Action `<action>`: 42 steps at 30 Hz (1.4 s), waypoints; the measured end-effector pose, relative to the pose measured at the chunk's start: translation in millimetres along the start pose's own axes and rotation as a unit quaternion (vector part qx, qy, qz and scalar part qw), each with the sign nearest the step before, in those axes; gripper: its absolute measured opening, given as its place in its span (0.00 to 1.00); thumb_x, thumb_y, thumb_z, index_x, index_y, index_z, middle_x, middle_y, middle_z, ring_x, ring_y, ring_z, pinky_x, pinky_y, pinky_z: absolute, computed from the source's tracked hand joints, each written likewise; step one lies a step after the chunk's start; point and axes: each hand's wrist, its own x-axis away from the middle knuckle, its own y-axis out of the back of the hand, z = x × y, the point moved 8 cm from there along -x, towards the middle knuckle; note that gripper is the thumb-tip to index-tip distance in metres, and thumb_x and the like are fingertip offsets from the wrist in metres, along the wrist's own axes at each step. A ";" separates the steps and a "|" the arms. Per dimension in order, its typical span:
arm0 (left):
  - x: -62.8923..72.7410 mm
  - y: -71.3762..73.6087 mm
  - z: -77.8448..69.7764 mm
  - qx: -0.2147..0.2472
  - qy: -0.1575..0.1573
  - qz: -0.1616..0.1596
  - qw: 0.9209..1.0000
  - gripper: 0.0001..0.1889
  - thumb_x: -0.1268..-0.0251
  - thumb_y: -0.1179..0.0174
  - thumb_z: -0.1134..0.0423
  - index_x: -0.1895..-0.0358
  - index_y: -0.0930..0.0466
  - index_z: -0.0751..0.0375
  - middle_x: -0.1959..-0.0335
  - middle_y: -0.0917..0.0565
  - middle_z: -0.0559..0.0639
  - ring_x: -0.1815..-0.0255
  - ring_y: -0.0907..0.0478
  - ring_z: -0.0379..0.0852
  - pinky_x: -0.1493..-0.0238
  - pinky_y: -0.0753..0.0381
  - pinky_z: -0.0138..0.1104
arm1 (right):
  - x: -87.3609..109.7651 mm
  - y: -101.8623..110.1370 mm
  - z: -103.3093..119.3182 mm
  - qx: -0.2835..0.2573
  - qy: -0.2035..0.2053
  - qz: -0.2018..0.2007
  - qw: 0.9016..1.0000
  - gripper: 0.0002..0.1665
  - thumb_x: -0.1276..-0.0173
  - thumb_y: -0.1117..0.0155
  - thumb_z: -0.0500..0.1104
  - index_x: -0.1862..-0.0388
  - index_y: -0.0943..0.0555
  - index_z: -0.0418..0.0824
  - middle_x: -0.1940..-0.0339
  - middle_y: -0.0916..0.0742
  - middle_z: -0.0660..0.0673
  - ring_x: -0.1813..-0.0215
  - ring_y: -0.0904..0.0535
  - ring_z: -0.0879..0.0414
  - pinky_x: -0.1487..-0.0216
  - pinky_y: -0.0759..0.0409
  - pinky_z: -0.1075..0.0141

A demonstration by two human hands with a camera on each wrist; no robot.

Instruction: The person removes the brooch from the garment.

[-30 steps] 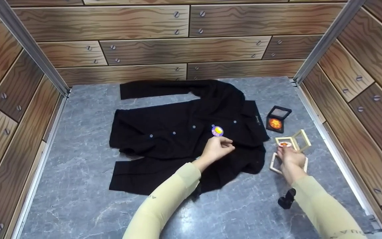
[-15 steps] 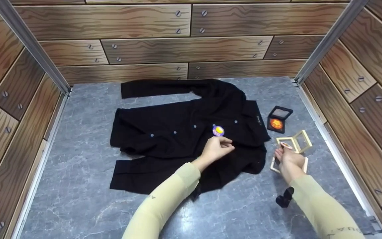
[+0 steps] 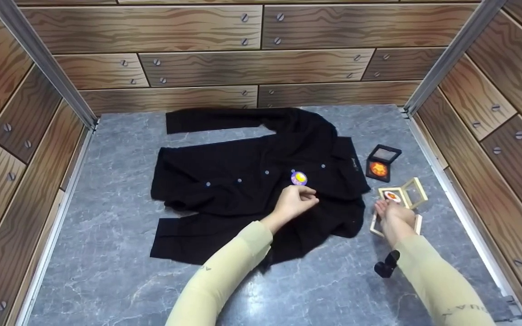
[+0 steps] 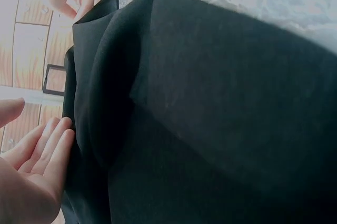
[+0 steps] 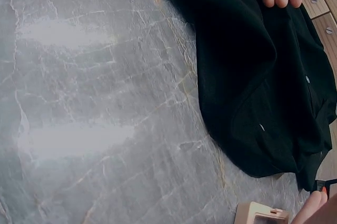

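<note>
A black shirt (image 3: 224, 158) lies spread on the grey marbled surface, with a round purple and yellow badge (image 3: 299, 178) on its front. My left hand (image 3: 291, 202) hovers over the shirt just below that badge; the left wrist view shows its fingers (image 4: 45, 147) extended and the thumb apart, holding nothing. At the right, my right hand (image 3: 396, 217) has its fingertips at the edge of a round red and white badge (image 3: 392, 196), which it seems to pinch above an open yellow-framed case (image 3: 417, 192). The contact is partly hidden.
Beyond the yellow case stands an open black case (image 3: 383, 154) holding an orange round badge (image 3: 378, 169). A cream-framed case (image 3: 375, 226) lies partly under my right hand. Wood-patterned walls (image 3: 197, 68) enclose the back and sides.
The red and white badge has turned from edge-on to show more of its face at my right fingertips. My left hand stays in place.
</note>
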 end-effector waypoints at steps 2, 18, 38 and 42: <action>-0.9 3.1 0.4 -0.004 -0.002 -0.005 1.000 0.13 0.37 0.28 0.67 0.51 0.09 0.69 0.61 0.06 0.58 0.59 0.06 0.51 0.60 0.15 0.22 | -0.2 -0.2 -0.1 -0.010 -0.006 0.001 1.000 0.24 0.13 0.61 0.34 0.24 0.34 0.33 0.89 0.18 0.53 0.79 0.16 0.65 0.60 0.12 0.74; 1.3 21.3 13.1 0.011 0.029 -0.017 0.999 0.14 0.36 0.28 0.65 0.50 0.09 0.68 0.60 0.06 0.58 0.60 0.07 0.50 0.81 0.22 0.23 | -1.7 3.1 -1.0 -0.052 -0.036 0.019 0.998 0.22 0.16 0.68 0.31 0.34 0.29 0.33 0.87 0.15 0.48 0.78 0.14 0.61 0.63 0.12 0.70; -2.5 39.5 14.7 0.011 0.012 -0.049 0.999 0.13 0.37 0.28 0.69 0.51 0.10 0.72 0.59 0.06 0.61 0.58 0.07 0.55 0.57 0.11 0.28 | 2.2 -14.0 2.7 0.034 0.026 0.043 0.998 0.13 0.17 0.59 0.31 0.58 0.25 0.36 0.88 0.16 0.51 0.81 0.15 0.65 0.66 0.12 0.74; -3.6 42.1 14.5 0.010 0.012 -0.053 0.998 0.13 0.37 0.29 0.69 0.52 0.10 0.72 0.60 0.06 0.61 0.58 0.07 0.54 0.57 0.12 0.28 | 6.1 -21.0 3.9 0.033 0.033 0.044 0.998 0.14 0.20 0.54 0.32 0.67 0.25 0.37 0.89 0.16 0.49 0.83 0.15 0.63 0.70 0.12 0.73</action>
